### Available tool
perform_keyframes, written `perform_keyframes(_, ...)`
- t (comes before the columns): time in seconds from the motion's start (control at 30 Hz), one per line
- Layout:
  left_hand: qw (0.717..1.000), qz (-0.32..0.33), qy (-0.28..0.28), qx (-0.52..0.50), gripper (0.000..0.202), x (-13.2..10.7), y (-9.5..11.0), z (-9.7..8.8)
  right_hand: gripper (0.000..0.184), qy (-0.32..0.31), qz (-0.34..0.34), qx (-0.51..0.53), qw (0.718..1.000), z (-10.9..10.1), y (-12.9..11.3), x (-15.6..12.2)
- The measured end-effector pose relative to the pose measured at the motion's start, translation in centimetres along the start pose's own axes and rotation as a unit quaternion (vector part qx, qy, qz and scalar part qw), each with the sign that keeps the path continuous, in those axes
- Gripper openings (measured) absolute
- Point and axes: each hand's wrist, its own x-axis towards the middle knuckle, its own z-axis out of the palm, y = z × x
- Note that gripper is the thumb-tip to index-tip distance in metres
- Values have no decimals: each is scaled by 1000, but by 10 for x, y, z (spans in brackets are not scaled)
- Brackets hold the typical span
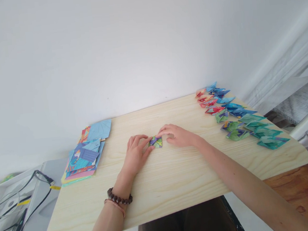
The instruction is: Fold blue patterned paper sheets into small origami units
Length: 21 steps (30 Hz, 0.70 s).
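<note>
While the left hand [137, 151] holds down the left edge of the small folded paper [158, 142] on the table [177, 186], and the right hand [180, 135], loosely curled with thumb apart, touches its far edge, uneven finger pressure could skew a crease or make it slide.

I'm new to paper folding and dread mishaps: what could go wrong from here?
The small folded paper at the fingertips of the left hand and right hand might shift, skewing its creases. The uneven paper pile could slide if bumped. The teal folded pieces, near the right edge of the table, might get knocked off.
</note>
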Motion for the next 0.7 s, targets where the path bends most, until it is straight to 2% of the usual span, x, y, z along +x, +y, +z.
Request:
perform_keyframes(0.1,999,-10,13,-32,30,1,0,0,45,15,1,-13,1000,2,-2,0)
perform_keyframes(0.3,996,-46,37,-63,28,2,-1,-1,15,92,52,11,994,17,-10,4)
perform_keyframes(0.43,994,-67,30,-83,22,2,-1,-3,19,104,74,5,992,17,-13,6)
perform_keyframes(0.6,994,-62,13,-87,17,4,1,-4,16,105,97,-15,990,17,-12,8)
perform_keyframes(0.7,994,-64,2,-88,21,4,0,-3,13,102,102,-16,989,19,-10,8)
